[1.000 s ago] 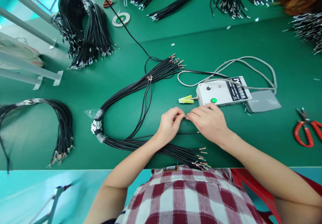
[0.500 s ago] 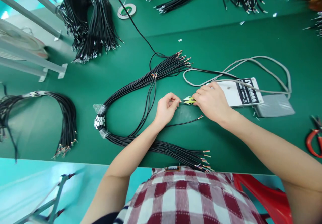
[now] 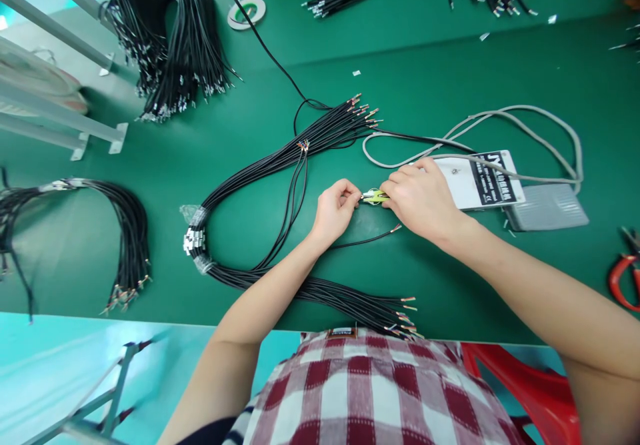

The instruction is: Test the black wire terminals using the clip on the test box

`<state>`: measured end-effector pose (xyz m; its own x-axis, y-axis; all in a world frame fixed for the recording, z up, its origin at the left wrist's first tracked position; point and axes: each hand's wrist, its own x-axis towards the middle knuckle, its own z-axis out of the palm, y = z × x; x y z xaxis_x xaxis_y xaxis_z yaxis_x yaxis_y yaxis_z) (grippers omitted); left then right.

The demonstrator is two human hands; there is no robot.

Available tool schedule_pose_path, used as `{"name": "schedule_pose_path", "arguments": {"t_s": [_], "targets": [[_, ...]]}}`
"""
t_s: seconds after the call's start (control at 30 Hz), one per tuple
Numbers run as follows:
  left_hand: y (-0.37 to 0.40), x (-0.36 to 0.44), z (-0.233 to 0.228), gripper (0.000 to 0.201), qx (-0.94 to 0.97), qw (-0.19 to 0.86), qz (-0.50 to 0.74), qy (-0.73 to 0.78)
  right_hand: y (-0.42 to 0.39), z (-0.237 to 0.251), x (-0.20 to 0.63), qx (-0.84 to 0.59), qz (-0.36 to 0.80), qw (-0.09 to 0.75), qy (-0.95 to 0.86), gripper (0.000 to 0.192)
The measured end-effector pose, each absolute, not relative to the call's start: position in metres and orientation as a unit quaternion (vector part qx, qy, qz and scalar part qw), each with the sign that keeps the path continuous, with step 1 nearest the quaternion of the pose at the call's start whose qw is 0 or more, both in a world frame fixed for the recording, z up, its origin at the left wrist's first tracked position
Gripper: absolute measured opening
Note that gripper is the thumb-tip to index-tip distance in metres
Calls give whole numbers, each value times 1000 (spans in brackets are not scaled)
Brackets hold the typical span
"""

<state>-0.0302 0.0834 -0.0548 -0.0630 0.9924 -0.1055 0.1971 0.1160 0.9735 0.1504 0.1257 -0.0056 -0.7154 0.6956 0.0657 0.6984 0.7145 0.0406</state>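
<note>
My left hand pinches the end of a thin black wire and holds it against a small yellow-green clip. My right hand grips that clip, which sticks out from a white tester box. The wire's other end, with a copper terminal, lies loose on the green mat just below my hands. A large looped bundle of black wires with copper ends lies to the left, curving back toward my body.
A grey foot pedal with grey cable sits right of the box. Red-handled cutters lie at the far right. More wire bundles sit at left, upper left and along the top. A tape roll lies at the top.
Both hands moved up from the mat to the yellow-green clip, carrying the wire end with them. My right hand now covers the box's left part.
</note>
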Motion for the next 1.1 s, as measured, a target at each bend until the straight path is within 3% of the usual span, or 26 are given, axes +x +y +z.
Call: {"name": "schedule_pose_path", "arguments": {"t_s": [0.23,0.37,0.53,0.87,1.1], "targets": [[82,-28,-51,11,513,447,424,597,125,0,155,-364,-18,29,-931,11],[81,-27,-49,11,529,423,417,606,107,5,184,-392,4,137,-910,26],[80,-27,-48,10,530,418,413,611,65,-11,224,-492,4,277,-826,13],[77,-39,-48,11,542,375,400,637,51,-51,234,-506,-59,295,-808,12],[71,-59,-47,19,449,473,484,583,39,-33,211,-434,-8,341,-834,17]]}}
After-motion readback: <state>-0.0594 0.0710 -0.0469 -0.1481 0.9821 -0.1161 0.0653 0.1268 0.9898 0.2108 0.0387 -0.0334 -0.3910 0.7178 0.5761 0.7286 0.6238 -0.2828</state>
